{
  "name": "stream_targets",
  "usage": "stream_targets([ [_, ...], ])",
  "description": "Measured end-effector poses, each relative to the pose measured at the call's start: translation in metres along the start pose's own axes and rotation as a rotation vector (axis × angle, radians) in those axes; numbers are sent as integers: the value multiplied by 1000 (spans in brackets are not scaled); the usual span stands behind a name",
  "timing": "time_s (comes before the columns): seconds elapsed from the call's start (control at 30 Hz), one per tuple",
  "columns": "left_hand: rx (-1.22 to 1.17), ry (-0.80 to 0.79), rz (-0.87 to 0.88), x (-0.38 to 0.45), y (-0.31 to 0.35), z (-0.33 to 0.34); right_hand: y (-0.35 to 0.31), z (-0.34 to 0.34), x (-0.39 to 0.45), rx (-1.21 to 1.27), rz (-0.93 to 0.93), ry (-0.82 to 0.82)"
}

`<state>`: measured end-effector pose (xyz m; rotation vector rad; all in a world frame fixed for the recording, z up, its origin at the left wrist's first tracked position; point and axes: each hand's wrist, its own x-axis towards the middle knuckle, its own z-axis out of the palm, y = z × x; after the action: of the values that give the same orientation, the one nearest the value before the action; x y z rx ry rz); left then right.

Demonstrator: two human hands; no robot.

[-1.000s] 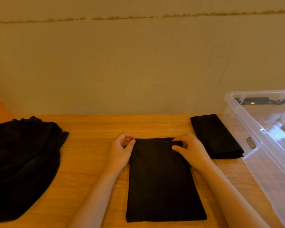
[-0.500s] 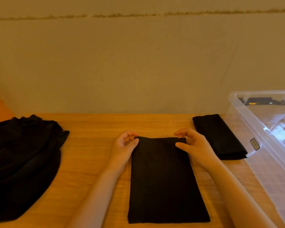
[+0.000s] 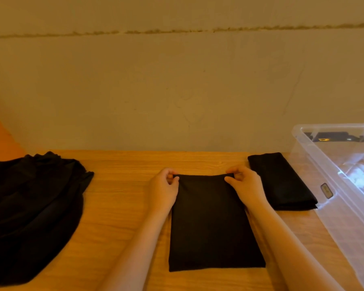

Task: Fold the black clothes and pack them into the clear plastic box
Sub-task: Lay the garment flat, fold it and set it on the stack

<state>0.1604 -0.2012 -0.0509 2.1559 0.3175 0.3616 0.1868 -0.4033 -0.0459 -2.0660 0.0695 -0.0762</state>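
1. A black garment [image 3: 213, 223], folded into a long rectangle, lies flat on the wooden desk [image 3: 122, 206] in front of the person, its short far edge toward the wall [image 3: 177, 91].
2. The left hand [image 3: 163, 191] is at the garment's far left corner. Its fingers [image 3: 170, 172] curl over the top of the corner and the thumb meets them from the near side, so the corner is pinched between them.
3. The right hand [image 3: 247, 189] is at the far right corner in the same way: fingers curled over the edge, thumb against the cloth from below, grasping that corner.
4. The far edge bows slightly upward between the two hands; the rest of the cloth lies on the desk between the forearms.
5. A second folded black piece [image 3: 282, 181] lies just right of the right hand, beside the clear plastic box [image 3: 332, 192], which stands at the desk's right end.
6. A loose pile of black clothes [image 3: 29, 215] lies on the left of the desk, well apart from the hands.
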Motion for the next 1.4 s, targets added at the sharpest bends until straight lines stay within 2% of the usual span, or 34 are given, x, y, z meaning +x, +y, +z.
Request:
stream_targets([
  [0.27,102,75,0,4,-1,7,0,3,-1,105,-53,177],
  [0.47,227,-7,45,7,7,-3,0,10,0,-64,-110,184],
  [0.53,345,4,137,-4,15,-8,-1,8,-3,-102,-133,211],
  [0.6,405,-51,278,-26,23,-10,-7,4,-11,-196,-247,224],
  [0.63,407,-118,328,-40,27,-9,-13,4,-17,-241,-315,178],
  [0.7,471,-273,367,-63,26,-6,-23,8,-33,-352,-411,-30],
  [0.8,663,-420,277,-67,14,-5,-20,19,-48,-654,-372,-317],
  [0.97,734,-467,133,-56,16,-6,-17,17,-41,-822,-190,-332],
  [1.03,778,-456,151,-64,23,-12,-23,13,-53,-873,-223,-345],
  [1.1,771,-417,250,-84,26,-25,-26,6,-76,-798,-324,-393],
  [1.2,703,-487,384,-120,20,-41,-19,-11,-117,-686,-412,-504],
  [1.27,713,-561,364,-134,9,-48,-5,-20,-133,-761,-425,-538],
  [1.4,760,-612,349,-141,-2,-56,10,-33,-144,-811,-410,-541],
])
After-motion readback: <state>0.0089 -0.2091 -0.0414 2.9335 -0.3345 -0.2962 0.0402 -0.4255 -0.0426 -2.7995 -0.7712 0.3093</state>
